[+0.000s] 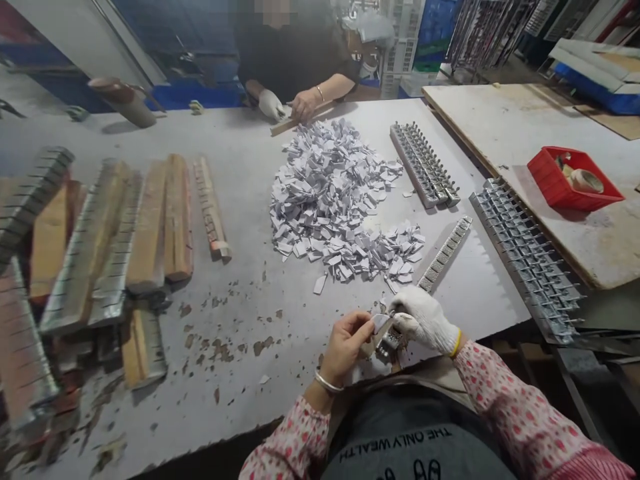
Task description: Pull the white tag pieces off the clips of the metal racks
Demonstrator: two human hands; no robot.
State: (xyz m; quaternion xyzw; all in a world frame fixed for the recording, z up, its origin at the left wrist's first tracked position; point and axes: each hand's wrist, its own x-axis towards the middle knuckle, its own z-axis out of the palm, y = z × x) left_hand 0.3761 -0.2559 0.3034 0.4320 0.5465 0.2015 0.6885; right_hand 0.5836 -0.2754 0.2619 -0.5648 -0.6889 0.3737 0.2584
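My bare left hand [347, 343], with a bracelet at the wrist, pinches a small white tag [380, 323] between thumb and fingers. My right hand [425, 321] wears a white glove with a yellow cuff edge; its fingers are pressed together at the right side of the tag, and what they grip is too small to make out. Under both hands runs a long metal strip [445, 255], slanting up to the right, its near end at the table's front edge. A large pile of white tags [330, 193] lies beyond my hands.
Blocks of metal pieces with upright pins [425, 163] stand at the right. Wooden and metal bars [145, 227] are stacked at the left. A red basket [575, 180] sits on the side table. Across, a person's hands [287, 107] hold a strip.
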